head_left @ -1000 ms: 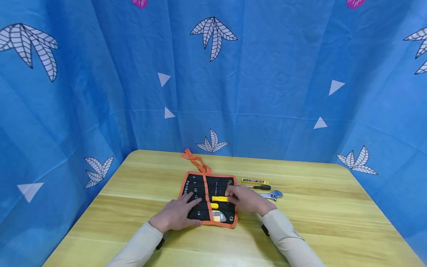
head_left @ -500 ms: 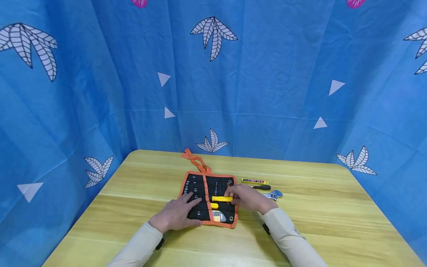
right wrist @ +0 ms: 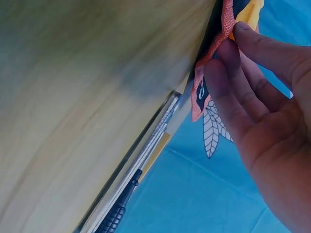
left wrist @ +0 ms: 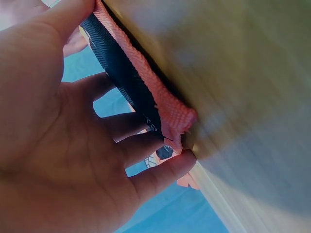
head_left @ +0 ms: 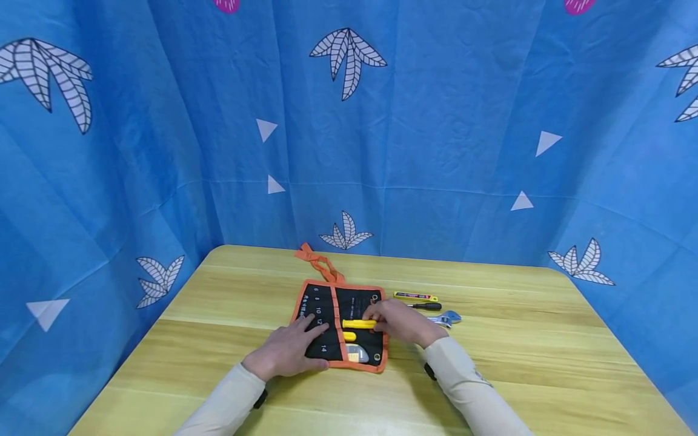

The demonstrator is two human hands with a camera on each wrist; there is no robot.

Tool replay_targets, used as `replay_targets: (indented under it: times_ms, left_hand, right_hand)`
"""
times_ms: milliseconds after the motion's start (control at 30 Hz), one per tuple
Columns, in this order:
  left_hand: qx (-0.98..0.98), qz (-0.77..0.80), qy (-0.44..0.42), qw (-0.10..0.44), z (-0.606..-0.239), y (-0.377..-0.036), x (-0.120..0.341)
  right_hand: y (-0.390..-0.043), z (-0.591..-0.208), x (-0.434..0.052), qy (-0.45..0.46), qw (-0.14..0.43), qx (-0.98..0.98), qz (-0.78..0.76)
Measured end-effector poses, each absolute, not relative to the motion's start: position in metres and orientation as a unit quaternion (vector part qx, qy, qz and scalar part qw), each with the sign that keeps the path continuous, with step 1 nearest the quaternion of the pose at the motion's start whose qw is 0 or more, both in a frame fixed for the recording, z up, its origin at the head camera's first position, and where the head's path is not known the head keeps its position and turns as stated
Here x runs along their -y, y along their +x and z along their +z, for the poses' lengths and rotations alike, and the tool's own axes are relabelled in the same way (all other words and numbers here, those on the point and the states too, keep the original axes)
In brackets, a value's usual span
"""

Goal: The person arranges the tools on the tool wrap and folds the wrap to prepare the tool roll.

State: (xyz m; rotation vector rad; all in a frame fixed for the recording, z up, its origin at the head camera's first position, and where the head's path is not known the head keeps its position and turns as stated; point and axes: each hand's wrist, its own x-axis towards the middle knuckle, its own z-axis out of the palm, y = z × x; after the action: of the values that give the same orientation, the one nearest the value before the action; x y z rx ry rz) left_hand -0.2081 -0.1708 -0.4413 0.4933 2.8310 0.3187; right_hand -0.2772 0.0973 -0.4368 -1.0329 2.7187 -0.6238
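A black tool roll pouch (head_left: 357,303) with orange edging lies unfolded on the table, numbers printed on its left part. My left hand (head_left: 289,349) rests on that part, fingers spread and straight; the left wrist view shows the fingers (left wrist: 136,145) reaching over the pouch edge. My right hand (head_left: 405,322) pinches a yellow handle (head_left: 357,324) whose left end is at the orange divider; the rest of that tool is hidden. Thumb and yellow handle (right wrist: 251,14) meet in the right wrist view. Below it, a second yellow handle (head_left: 350,336) and a grey-and-yellow utility knife (head_left: 357,353) sit in pockets.
Right of the pouch lie a yellow strip-shaped item (head_left: 416,297), a black-handled screwdriver (head_left: 428,306) and an adjustable wrench (head_left: 448,318), partly behind my right hand. Orange ties (head_left: 322,265) trail from the pouch's far edge. A blue patterned curtain (head_left: 447,121) stands behind the table.
My right hand and the yellow handle have shifted slightly left, toward the divider, and more of the handle shows than a second ago. My left hand has stayed on the pouch.
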Motion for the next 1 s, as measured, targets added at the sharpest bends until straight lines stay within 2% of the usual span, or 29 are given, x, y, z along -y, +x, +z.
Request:
replay_targets:
  times_ms: [1000]
  left_hand:
    - [-0.970, 0.118, 0.174, 0.126, -0.4439, -0.2095, 0.1720]
  right_hand:
    - [-0.2821, -0.4393, -0.0909, -0.343, 0.095, -0.910, -0.212]
